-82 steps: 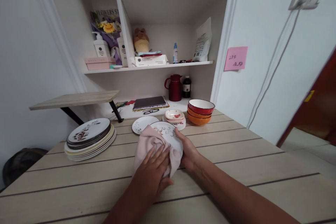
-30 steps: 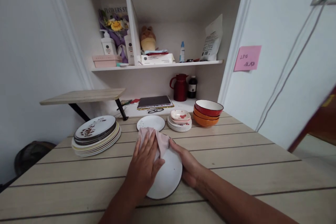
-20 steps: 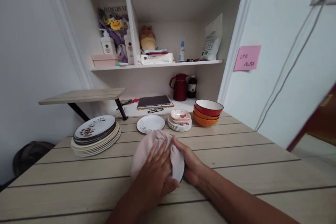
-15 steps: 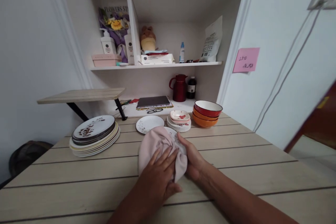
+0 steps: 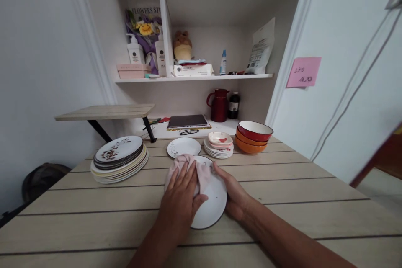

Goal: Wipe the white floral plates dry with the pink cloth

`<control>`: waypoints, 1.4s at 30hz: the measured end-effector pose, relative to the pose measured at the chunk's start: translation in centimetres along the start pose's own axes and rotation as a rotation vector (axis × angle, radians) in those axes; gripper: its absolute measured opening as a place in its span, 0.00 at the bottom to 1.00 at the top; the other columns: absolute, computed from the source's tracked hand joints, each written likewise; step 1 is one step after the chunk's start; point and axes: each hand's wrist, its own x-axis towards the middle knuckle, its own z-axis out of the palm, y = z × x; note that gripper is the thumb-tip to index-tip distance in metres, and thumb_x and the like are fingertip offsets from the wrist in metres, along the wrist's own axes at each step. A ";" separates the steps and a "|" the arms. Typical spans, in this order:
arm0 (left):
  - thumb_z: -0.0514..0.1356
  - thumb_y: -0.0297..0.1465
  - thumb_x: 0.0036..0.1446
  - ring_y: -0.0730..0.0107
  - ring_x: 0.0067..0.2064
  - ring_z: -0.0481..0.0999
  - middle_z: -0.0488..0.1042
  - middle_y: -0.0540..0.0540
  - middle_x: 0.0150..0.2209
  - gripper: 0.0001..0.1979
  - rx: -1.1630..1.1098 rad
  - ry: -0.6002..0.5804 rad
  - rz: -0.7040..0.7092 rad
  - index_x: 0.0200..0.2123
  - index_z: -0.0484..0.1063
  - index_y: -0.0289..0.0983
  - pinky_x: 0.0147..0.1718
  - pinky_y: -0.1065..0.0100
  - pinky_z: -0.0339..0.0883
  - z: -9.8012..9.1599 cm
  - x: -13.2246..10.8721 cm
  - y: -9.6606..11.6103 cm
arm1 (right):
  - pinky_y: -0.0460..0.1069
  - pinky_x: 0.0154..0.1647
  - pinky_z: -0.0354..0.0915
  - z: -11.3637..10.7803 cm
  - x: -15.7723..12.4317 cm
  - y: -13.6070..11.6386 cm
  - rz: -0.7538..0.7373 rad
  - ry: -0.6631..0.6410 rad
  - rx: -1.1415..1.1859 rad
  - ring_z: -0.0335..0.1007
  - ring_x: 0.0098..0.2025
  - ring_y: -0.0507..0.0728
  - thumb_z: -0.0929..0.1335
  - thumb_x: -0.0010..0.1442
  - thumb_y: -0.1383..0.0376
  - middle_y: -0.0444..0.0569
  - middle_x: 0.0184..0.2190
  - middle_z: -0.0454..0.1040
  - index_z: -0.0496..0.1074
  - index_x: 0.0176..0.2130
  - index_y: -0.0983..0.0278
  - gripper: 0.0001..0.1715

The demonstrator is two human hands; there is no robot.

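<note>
A white plate [image 5: 211,201] with a dark rim and a small floral pattern is tilted up from the table in front of me. My right hand [image 5: 234,192] grips its right edge, thumb near the upper rim and the other fingers behind it. My left hand [image 5: 182,192] presses a crumpled pale pink cloth [image 5: 203,176] against the plate's left side, fingers extended over the fabric. Cloth and hand hide the plate's left part. Just beyond lies another floral plate [image 5: 184,146], flat on the table.
On the left stands a stack of plates [image 5: 119,155] by a small raised wooden shelf [image 5: 106,112]. Small dishes [image 5: 219,150] and stacked red and orange bowls [image 5: 254,136] stand at the back right. Behind are a dark laptop [image 5: 187,121], glasses [image 5: 189,132] and a red jug [image 5: 219,106].
The cloth has shifted left and bunched under my left hand, uncovering the plate's right and lower parts. My right hand keeps its hold. The view has turned slightly left.
</note>
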 end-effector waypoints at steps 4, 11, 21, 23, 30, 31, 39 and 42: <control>0.47 0.46 0.64 0.58 0.68 0.47 0.51 0.39 0.67 0.36 -0.019 -0.010 0.006 0.68 0.40 0.35 0.62 0.53 0.45 0.0 -0.1 -0.2 | 0.57 0.53 0.64 0.4 -0.3 0.1 -0.003 0.017 -0.015 0.77 0.42 0.63 0.67 0.55 0.45 0.56 0.41 0.80 0.71 0.51 0.68 0.36; 0.48 0.51 0.61 0.52 0.69 0.41 0.44 0.36 0.69 0.43 -0.029 -0.050 0.161 0.68 0.34 0.33 0.63 0.51 0.41 0.5 0.0 0.3 | 0.55 0.55 0.63 1.0 -0.5 0.4 -0.011 0.001 -0.004 0.76 0.44 0.60 0.65 0.60 0.49 0.54 0.41 0.80 0.70 0.53 0.68 0.31; 0.50 0.50 0.60 0.51 0.69 0.41 0.43 0.37 0.69 0.41 -0.053 -0.104 0.285 0.68 0.42 0.33 0.65 0.50 0.40 0.5 -0.5 1.8 | 0.54 0.57 0.60 0.5 -0.6 0.1 0.047 -0.038 0.058 0.75 0.46 0.61 0.65 0.58 0.47 0.56 0.40 0.80 0.71 0.51 0.71 0.34; 0.50 0.50 0.60 0.51 0.69 0.41 0.45 0.38 0.69 0.41 -0.067 -0.121 0.283 0.68 0.42 0.33 0.65 0.50 0.41 0.6 -0.6 2.0 | 0.54 0.58 0.60 0.4 -0.6 0.0 0.055 -0.045 0.061 0.75 0.47 0.61 0.65 0.58 0.46 0.57 0.40 0.80 0.71 0.50 0.71 0.34; 0.51 0.52 0.59 0.56 0.69 0.41 0.48 0.38 0.68 0.42 -0.074 -0.100 0.292 0.67 0.45 0.32 0.66 0.54 0.40 0.6 -0.7 2.3 | 0.55 0.58 0.60 0.0 -0.3 0.0 0.046 -0.074 0.066 0.75 0.47 0.61 0.66 0.57 0.46 0.56 0.40 0.80 0.72 0.49 0.70 0.33; 0.52 0.51 0.59 0.56 0.69 0.41 0.49 0.38 0.68 0.42 -0.073 -0.092 0.294 0.67 0.46 0.32 0.66 0.54 0.40 0.6 -0.7 2.3 | 0.55 0.58 0.60 0.0 -0.3 0.0 0.042 -0.064 0.063 0.75 0.47 0.61 0.66 0.57 0.46 0.56 0.39 0.80 0.72 0.48 0.70 0.32; 0.48 0.50 0.61 0.56 0.69 0.44 0.51 0.40 0.68 0.37 -0.055 -0.055 0.313 0.66 0.47 0.34 0.65 0.52 0.43 1.2 -0.1 1.4 | 0.54 0.58 0.60 0.3 -0.3 0.0 0.007 -0.077 0.047 0.75 0.47 0.60 0.65 0.58 0.47 0.57 0.42 0.80 0.72 0.48 0.70 0.32; 0.48 0.49 0.62 0.55 0.69 0.43 0.48 0.40 0.68 0.37 -0.019 -0.052 0.265 0.67 0.44 0.34 0.65 0.51 0.41 1.1 0.1 0.9 | 0.55 0.58 0.60 0.2 -0.1 0.2 -0.016 -0.077 0.038 0.75 0.47 0.60 0.65 0.58 0.48 0.57 0.42 0.79 0.71 0.50 0.70 0.32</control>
